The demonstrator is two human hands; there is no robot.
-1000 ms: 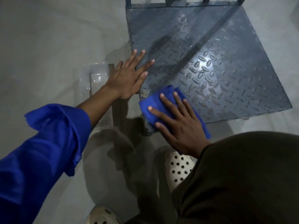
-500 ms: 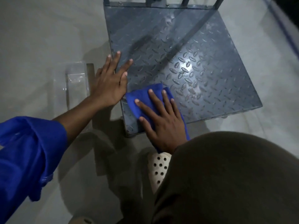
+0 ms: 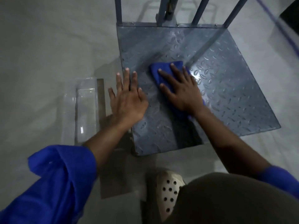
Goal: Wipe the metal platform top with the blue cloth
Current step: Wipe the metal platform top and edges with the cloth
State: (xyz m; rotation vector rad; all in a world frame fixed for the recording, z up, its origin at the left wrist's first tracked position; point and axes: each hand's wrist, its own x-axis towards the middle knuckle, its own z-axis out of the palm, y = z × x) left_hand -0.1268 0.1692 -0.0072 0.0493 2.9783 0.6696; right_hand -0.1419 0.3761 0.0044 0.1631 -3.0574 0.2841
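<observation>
A grey metal platform (image 3: 226, 101) with a raised diamond tread lies low on the floor, upper right of centre. On its middle sits a folded blue cloth (image 3: 163, 68). My right hand (image 3: 179, 89) presses flat on the cloth with fingers spread, covering its near half. My left hand (image 3: 127, 97) rests flat with straight fingers on the platform's left edge, some fingers hanging over the floor side. The two hands are apart.
Dark upright metal bars (image 3: 199, 12) rise from the platform's far edge. A clear plastic box (image 3: 84, 109) stands on the floor left of the platform. My white perforated shoe (image 3: 169, 189) and knee are just below the platform's near edge. Grey floor all round.
My right hand has pushed the blue cloth from the near left corner toward the platform's middle. My left hand has stayed on the left edge. The view has tilted to show the far bars.
</observation>
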